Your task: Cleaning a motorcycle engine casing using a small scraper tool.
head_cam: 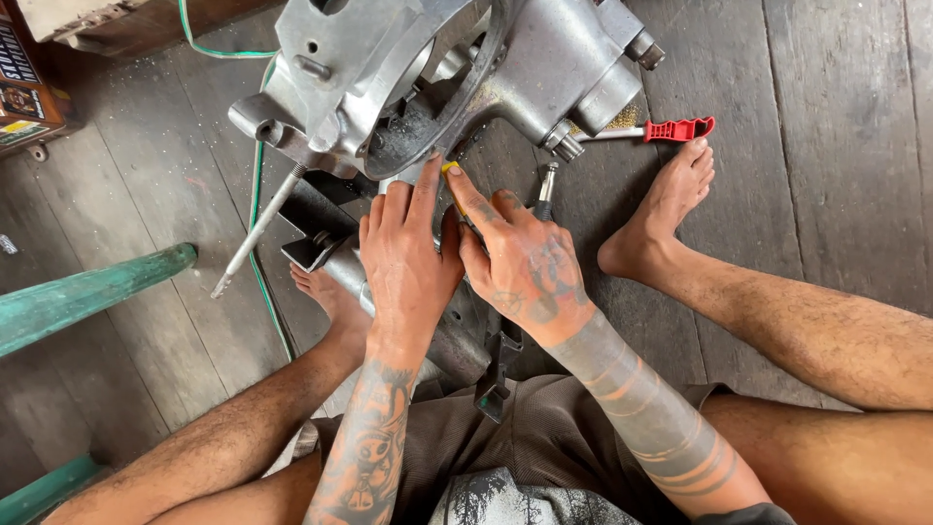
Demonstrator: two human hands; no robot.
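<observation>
A large grey metal engine casing (389, 68) lies on the dark wooden floor between my bare feet. My left hand (403, 258) rests flat on a grey metal part below the casing's open side, fingers pointing at its rim. My right hand (520, 258) is pressed against the left one and grips a tool with a yellow handle (450, 170), its tip hidden near the casing's edge. A metal rod (258, 228) sticks out of the casing toward the lower left.
A red-handled tool (671, 129) lies by my right foot (661, 214). My left foot (326, 292) is tucked under the casing. A green cable (255, 194) runs across the floor. A green painted bar (87, 297) stands at the left; a box (24, 83) sits top left.
</observation>
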